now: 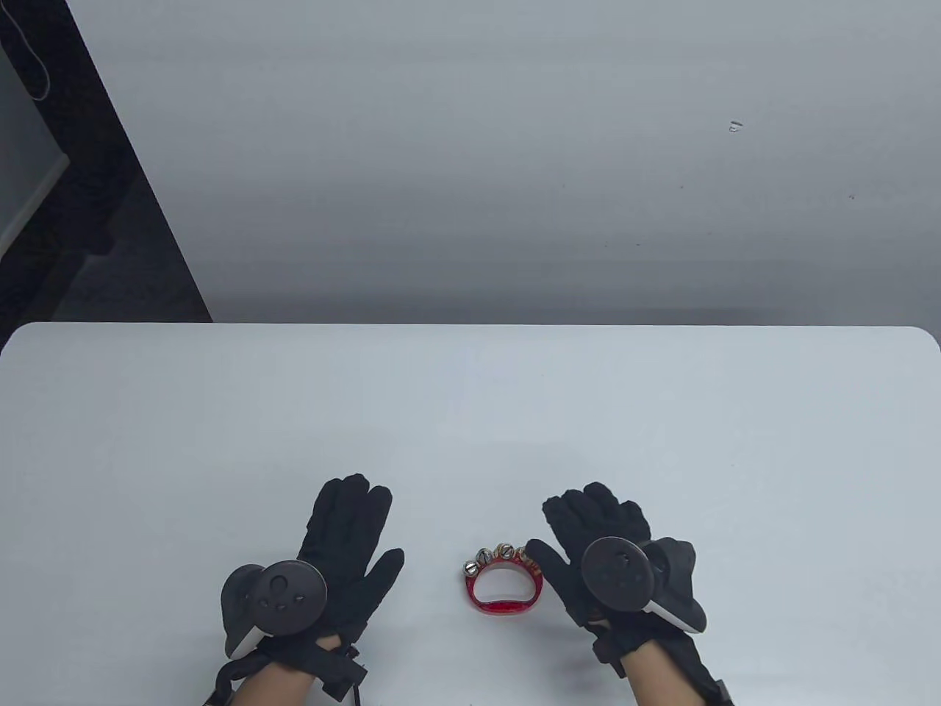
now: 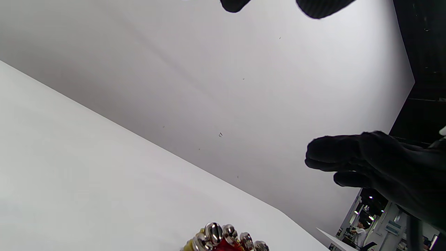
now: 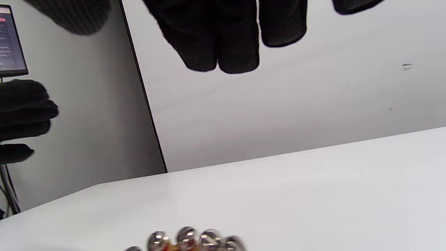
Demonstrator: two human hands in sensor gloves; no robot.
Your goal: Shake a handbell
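Observation:
The handbell [image 1: 503, 585] is a red D-shaped ring with several silver jingle bells along its far side. It lies flat on the white table [image 1: 470, 412] near the front edge, between my hands. My left hand [image 1: 345, 537] is open, palm down, left of the bell and apart from it. My right hand [image 1: 588, 533] is open, palm down, just right of the bell; its thumb reaches close to the bells, and I cannot tell if it touches. The bells show at the bottom of the left wrist view [image 2: 226, 238] and of the right wrist view [image 3: 188, 240].
A grey wall [image 1: 514, 162] rises behind the table's far edge. A dark panel edge [image 1: 110, 169] runs down at the far left. A monitor [image 3: 10, 42] shows at the left of the right wrist view.

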